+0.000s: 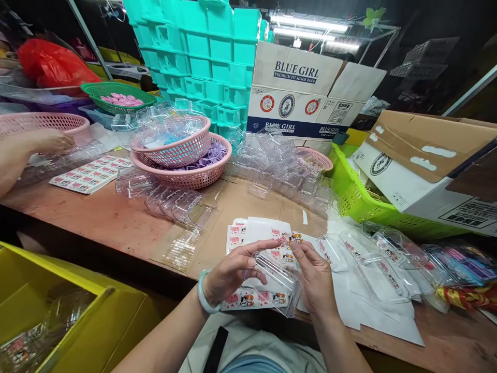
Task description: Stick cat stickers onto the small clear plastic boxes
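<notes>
My right hand (316,277) pinches a small printed sticker (295,238) with cartoon cats between thumb and fingers. The outstretched index finger of my left hand (240,267) touches the sticker's left end, its other fingers loosely bent and apart. Between my palms is a clear plastic case (281,282), tilted and resting against my right hand; which fingers support it is hidden. Beneath lie sticker sheets (236,300) printed with cats and pink lettering. Right of my right hand, several clear cases with stickers (388,274) lie on white paper (349,305).
Clear plastic shells (287,166) pile up behind the sheets, with more shells (174,204) to the left. Pink baskets (186,176) stand beyond. A lime crate (355,197) and cartons (427,155) border the right. Another person's hand (50,140) works at far left; a yellow bin (97,311) stands below.
</notes>
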The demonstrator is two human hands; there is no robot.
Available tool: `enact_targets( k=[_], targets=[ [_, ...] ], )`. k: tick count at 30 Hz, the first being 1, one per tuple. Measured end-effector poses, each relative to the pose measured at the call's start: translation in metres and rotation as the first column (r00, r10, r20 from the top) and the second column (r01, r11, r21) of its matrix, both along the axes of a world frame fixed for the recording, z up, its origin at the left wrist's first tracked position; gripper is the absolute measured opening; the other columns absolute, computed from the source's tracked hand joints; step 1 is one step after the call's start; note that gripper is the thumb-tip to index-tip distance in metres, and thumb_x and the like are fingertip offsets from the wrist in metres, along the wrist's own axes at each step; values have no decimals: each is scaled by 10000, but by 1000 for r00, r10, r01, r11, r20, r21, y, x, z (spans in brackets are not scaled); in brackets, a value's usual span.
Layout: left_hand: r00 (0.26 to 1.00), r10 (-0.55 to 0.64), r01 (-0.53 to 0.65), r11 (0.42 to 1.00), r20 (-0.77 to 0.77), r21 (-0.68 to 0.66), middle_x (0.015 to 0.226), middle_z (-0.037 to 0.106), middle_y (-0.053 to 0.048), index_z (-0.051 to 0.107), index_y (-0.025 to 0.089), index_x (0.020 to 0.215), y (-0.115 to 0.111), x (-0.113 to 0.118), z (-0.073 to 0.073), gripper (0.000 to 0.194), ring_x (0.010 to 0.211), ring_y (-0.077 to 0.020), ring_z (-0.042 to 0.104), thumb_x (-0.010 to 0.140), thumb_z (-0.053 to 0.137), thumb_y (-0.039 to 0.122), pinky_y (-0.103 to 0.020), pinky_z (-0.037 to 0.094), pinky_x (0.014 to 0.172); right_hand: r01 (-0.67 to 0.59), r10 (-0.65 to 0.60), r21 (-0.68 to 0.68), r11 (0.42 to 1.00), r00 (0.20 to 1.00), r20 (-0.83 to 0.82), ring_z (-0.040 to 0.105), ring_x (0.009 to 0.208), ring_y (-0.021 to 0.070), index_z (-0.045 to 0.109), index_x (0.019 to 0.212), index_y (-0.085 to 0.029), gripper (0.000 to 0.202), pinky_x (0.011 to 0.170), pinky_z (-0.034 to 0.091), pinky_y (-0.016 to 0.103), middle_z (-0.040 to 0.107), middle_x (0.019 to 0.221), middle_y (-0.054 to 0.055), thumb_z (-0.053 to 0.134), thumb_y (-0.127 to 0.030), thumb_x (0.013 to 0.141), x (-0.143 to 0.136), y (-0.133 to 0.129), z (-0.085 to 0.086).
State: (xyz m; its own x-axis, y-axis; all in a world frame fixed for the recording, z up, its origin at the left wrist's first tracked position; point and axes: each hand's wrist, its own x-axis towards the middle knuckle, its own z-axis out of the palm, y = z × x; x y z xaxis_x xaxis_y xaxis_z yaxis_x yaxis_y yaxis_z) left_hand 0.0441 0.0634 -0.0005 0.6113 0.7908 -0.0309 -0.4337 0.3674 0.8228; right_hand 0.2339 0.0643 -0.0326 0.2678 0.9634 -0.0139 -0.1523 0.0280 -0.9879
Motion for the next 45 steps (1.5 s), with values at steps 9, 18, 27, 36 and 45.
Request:
enact_targets(
  k=[9, 18, 27, 36, 45],
  targets=[
    [995, -30, 37, 996, -99, 78, 1419, 481, -78, 613, 199, 1249, 2, -5, -6, 516, 1074, -281, 566, 737, 560, 239, -331, 472, 816, -422, 423, -95, 901, 812, 403, 610, 800, 178, 723, 967, -204, 344, 732, 497, 298, 689, 870, 35, 749, -426, 705, 31, 26, 40],
    [954, 246, -276, 943, -169, -184, 1147, 585, -83, 653, 235, 1136, -3, 8, -40, 391, 1075, -228, 526, 773, 700, 375, -338, 486, 847, -258, 279, -110, 960, 914, 294, 486, 545, 102, 699, 746, -167, 270, 520, 418, 223, 591, 634, -2, 733, -433, 721, 9, 6, 45],
    [953, 263, -287, 944, -149, -165, 1184, 567, -90, 653, 218, 1149, -3, 11, -49, 383, 1065, -225, 512, 807, 667, 389, -350, 496, 836, -376, 445, -243, 894, 805, 393, 491, 604, 113, 702, 788, -164, 284, 546, 404, 217, 602, 659, 2, 659, -444, 792, -5, -6, 37],
    [956, 253, -275, 949, -147, -155, 1238, 555, -89, 655, 221, 1151, -3, 10, -52, 383, 1086, -233, 509, 804, 670, 384, -336, 499, 824, -369, 449, -260, 892, 783, 430, 480, 595, 119, 704, 789, -158, 304, 539, 389, 226, 597, 649, 1, 643, -456, 793, -7, -6, 34],
    [955, 244, -269, 951, -168, -149, 1192, 596, -90, 622, 217, 1164, -4, 11, -49, 414, 1081, -219, 536, 788, 692, 376, -316, 489, 835, -348, 408, -219, 912, 699, 587, 542, 616, 136, 693, 753, -184, 245, 587, 418, 236, 632, 659, -1, 583, -384, 841, -15, -9, 38]
  ],
)
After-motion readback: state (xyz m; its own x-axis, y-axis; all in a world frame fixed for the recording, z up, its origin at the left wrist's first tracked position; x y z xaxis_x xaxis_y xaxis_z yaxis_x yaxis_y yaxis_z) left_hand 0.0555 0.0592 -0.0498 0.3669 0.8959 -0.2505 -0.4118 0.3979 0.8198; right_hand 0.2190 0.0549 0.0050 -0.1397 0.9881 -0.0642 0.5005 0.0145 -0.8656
